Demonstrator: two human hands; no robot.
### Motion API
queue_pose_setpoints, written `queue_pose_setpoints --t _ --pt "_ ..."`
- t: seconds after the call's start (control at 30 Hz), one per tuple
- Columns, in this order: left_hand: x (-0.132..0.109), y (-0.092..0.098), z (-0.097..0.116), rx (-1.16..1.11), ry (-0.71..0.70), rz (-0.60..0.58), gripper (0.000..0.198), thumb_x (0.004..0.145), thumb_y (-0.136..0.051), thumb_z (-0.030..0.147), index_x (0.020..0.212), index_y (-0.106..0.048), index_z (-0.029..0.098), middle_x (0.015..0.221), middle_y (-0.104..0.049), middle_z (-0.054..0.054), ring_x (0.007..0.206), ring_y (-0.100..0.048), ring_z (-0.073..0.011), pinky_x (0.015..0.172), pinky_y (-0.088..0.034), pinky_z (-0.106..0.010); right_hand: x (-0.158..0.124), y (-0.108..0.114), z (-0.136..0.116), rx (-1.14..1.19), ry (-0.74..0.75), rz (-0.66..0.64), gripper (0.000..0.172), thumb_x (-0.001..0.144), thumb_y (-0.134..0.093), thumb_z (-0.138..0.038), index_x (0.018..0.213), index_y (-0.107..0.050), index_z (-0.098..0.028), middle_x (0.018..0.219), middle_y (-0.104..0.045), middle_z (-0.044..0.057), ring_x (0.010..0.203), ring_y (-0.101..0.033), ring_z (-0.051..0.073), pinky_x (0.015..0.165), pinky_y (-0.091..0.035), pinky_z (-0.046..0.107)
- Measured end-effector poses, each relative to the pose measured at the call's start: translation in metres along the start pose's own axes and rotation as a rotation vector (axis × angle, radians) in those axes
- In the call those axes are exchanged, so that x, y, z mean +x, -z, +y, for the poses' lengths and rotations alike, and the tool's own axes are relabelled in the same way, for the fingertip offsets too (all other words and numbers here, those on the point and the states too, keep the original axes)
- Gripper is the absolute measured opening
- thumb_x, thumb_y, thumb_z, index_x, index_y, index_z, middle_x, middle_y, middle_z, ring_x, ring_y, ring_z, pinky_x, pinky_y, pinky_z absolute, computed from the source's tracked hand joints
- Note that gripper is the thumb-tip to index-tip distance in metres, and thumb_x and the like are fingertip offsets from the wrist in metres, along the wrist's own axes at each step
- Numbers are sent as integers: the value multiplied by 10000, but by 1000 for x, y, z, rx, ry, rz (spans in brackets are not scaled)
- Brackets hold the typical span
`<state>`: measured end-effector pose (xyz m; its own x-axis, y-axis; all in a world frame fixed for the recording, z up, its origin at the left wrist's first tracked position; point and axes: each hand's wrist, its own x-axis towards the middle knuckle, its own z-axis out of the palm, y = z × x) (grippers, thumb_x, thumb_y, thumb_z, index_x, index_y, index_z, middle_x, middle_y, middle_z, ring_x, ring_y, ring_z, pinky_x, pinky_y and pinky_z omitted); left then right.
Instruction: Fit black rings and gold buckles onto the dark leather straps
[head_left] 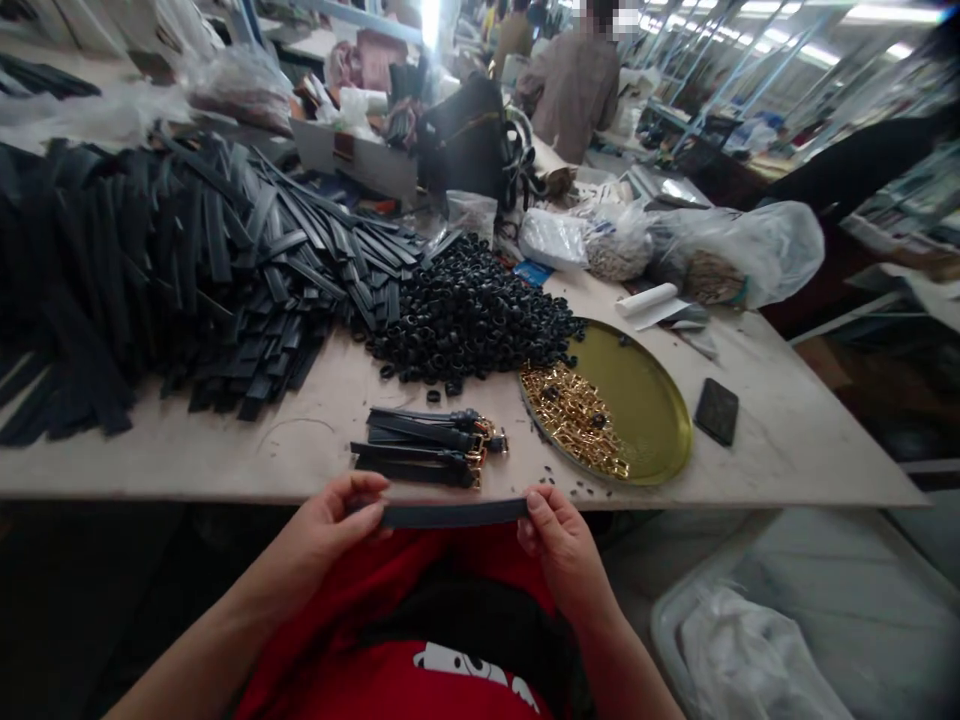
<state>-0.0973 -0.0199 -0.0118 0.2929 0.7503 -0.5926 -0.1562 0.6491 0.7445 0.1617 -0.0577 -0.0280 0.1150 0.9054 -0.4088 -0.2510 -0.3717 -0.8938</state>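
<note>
Left fingers [366, 519] and right fingers [541, 508] pinch one strap [454, 514], lower centre. One tray [652, 400] (one phone [717, 410] beside) sits centre-right.

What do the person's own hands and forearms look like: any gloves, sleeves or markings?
The left hand and right hand are both ungloved; the forearms are bare, with no sleeves, wristwatch or markings visible. Between them shows a red garment with a white cartoon print.

Narrow gap between buckled straps [420, 437] and tray [651, 400]; loop heap [472, 315] blocks way behind.
</note>
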Motion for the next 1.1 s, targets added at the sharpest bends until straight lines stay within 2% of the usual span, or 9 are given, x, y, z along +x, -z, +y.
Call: queue_pose_setpoints --t 0.13,0.2,0.3,0.37,0.6,0.8,0.9,1.0,1.1 --pt "-1 -18 11 500 133 -477 182 755 -586 266 902 -607 160 790 -628 2 699 -558 -114 587 -412 -167 7 -4 -9 -114 21 -47 318 741 -586 -474 715 -458 -184 483 -356 -87 434 -276 53 417 -215 187" --pt "3 -37 12 575 115 -547 204 812 -500 325 871 -589 151 749 -615 -1 660 -551 -107 552 -397 -164 7 -14 -8 -187 33 -131 316 756 -563 -476 709 -456 -182 506 -382 -78 447 -304 56 427 -246 189" --pt "14 -60 6 525 80 -485 314 850 -392 437 857 -517 149 595 -527 34 464 -463 -65 432 -327 -152 12 -21 -10 -320 106 -252 281 809 -496 -451 740 -492 -179 574 -454 -46 509 -395 78 482 -325 202" --pt "23 -65 0 476 53 -415 355 840 -375 488 850 -497 154 508 -441 67 371 -350 -46 369 -243 -152 24 -11 -17 -439 210 -211 266 832 -461 -433 774 -521 -180 618 -484 -27 564 -439 98 532 -361 219" --pt "39 -56 -7 310 54 -327 370 810 -397 524 826 -487 166 419 -373 87 315 -260 -44 333 -152 -162 112 55 -72 -1034 588 348 213 819 -464 -349 900 -563 -178 812 -570 49 701 -516 170 656 -403 294" --pt "39 -68 4 251 70 -304 312 819 -417 459 831 -500 158 436 -403 81 325 -292 -40 344 -170 -158 162 57 -80 -1574 507 204 151 796 -508 -276 832 -610 -171 875 -586 98 779 -536 208 708 -394 316" --pt "35 -74 11 175 88 -266 278 812 -438 411 852 -522 149 481 -434 70 346 -327 -37 353 -189 -157 158 54 -80 -1499 578 213 153 791 -501 -266 809 -606 -157 844 -586 93 771 -529 204 722 -392 322" --pt "30 -79 13 105 94 -254 256 807 -437 374 861 -533 143 490 -442 65 343 -341 -37 357 -200 -162 134 42 -79 -1144 610 234 205 778 -510 -305 889 -590 -151 769 -572 52 680 -513 169 663 -398 307" --pt "25 -82 11 72 81 -260 256 804 -440 363 880 -533 137 502 -454 59 341 -347 -36 363 -198 -165 94 17 -71 -631 426 25 302 794 -486 -390 997 -563 -181 676 -538 -5 583 -479 127 572 -392 266"
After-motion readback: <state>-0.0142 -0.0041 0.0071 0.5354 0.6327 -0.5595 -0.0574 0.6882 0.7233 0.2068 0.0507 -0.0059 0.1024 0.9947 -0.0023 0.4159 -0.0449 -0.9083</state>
